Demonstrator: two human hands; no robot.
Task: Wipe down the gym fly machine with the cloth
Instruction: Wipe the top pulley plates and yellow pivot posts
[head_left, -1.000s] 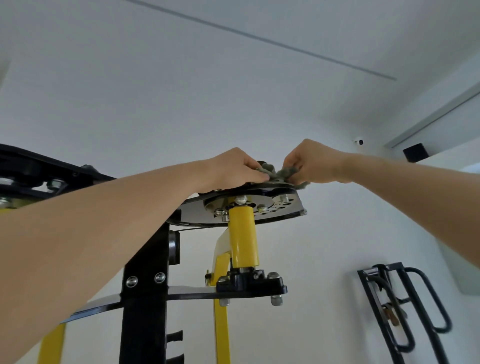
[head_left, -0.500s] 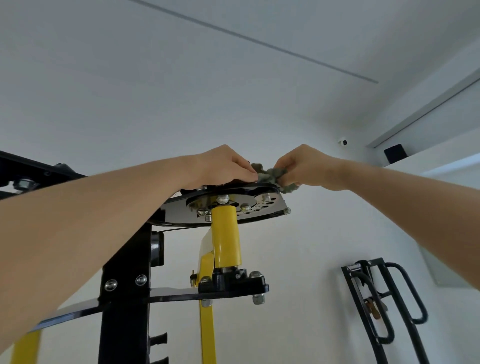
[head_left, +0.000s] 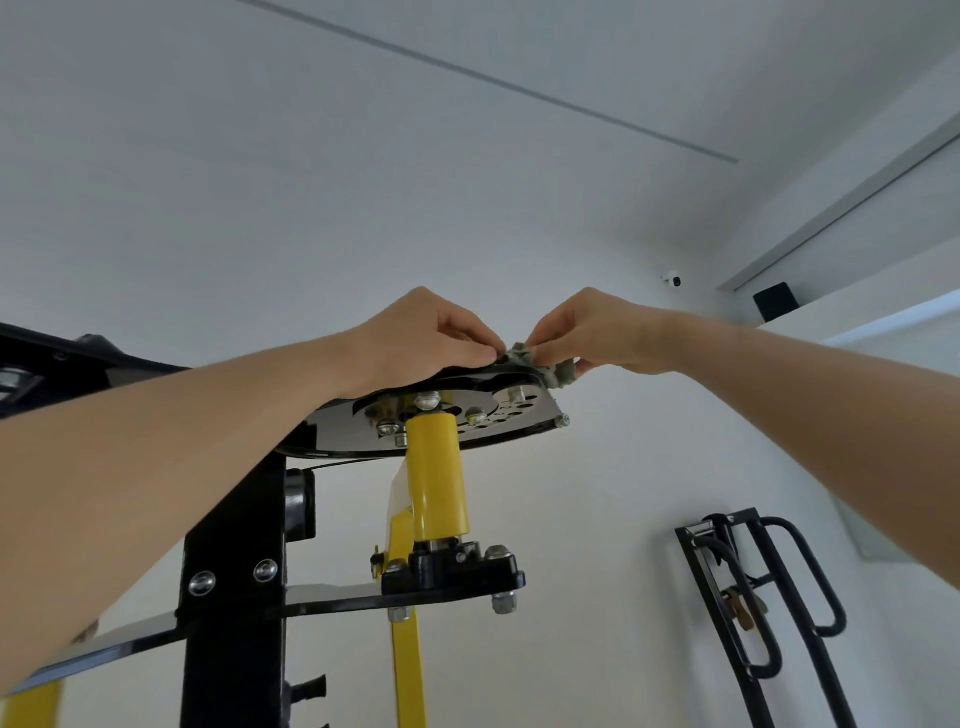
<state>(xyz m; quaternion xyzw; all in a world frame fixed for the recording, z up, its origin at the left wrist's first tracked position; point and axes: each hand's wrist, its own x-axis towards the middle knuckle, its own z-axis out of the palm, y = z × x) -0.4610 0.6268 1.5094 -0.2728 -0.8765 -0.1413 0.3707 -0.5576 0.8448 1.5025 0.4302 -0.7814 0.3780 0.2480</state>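
The left hand and the right hand are raised overhead, and they meet almost knuckle to knuckle above the top of the fly machine. Both forearms are stretched upward from the lower corners of the view and are cut off by its edges. The left hand is seen from the back, with its fingers curled and its fingertips pinched on the left end of the cloth. The right hand is bent at the wrist, and its thumb and fingers are closed on the same cloth from the right.

The cloth is grey-green and bunched into a small wad. It is pressed on the upper far-right rim of the round black cam plate. Most of it is hidden by the fingers and by the plate's edge, so its full size cannot be made out. The top face of the plate cannot be seen; only its glossy underside is shown, with its bolts and drilled holes.

Beneath the plate a yellow pivot tube is set upright in a black bearing block, which is bolted to a flat cross plate.

On the white wall to the right black looped handles are hung. High in the far corner a small white security camera is mounted, with a black box just to its right.
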